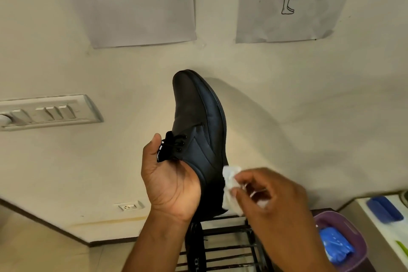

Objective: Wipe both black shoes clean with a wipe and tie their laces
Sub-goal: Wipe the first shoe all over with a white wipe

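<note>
Left hand [170,185] grips the raised shoe [198,130] at its opening; right hand [271,196] pinches the wipe [230,185] against the shoe's heel side. Wiping step; next, likely rub toward the toe.

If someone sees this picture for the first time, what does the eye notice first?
First the black shoe, held up mid-frame with its toe pointing upward, gripped by the left hand at the opening. Next, the white wipe in the right hand, pressed against the shoe's heel side.
</note>
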